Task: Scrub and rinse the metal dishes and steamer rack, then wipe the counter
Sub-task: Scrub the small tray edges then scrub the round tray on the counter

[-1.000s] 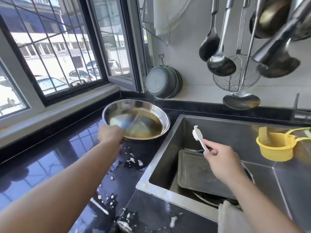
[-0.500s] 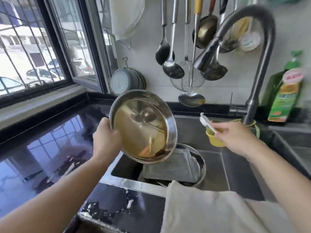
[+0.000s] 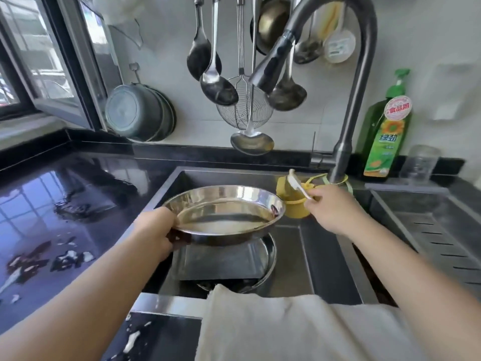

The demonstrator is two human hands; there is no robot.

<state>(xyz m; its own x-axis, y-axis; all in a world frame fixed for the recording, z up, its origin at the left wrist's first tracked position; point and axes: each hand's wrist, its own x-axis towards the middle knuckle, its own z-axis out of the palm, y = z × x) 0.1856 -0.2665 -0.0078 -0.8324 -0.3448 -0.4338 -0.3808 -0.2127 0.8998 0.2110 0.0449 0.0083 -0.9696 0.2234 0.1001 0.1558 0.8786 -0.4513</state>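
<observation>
My left hand (image 3: 156,230) grips the left rim of a round metal dish (image 3: 223,212) and holds it nearly level over the sink (image 3: 320,256); thin brownish liquid lies in its bottom. Under it in the basin a square metal tray (image 3: 221,264) rests on another round metal dish (image 3: 269,259). My right hand (image 3: 333,209) pinches a small white plastic spoon (image 3: 296,182) to the right of the held dish, in front of a yellow plastic cup (image 3: 291,207). No steamer rack is distinguishable.
The grey faucet (image 3: 346,142) arches over the basin. A green dish soap bottle (image 3: 385,136) and a glass stand back right. Ladles and a skimmer (image 3: 244,108) hang on the wall. The black counter (image 3: 78,194) on the left carries food scraps. A white cloth (image 3: 286,327) drapes over the sink's front edge.
My left hand lifted the round dish off the counter, tipped it over the sink, then levelled it low over the basin. My right hand moved right with the white spoon.
</observation>
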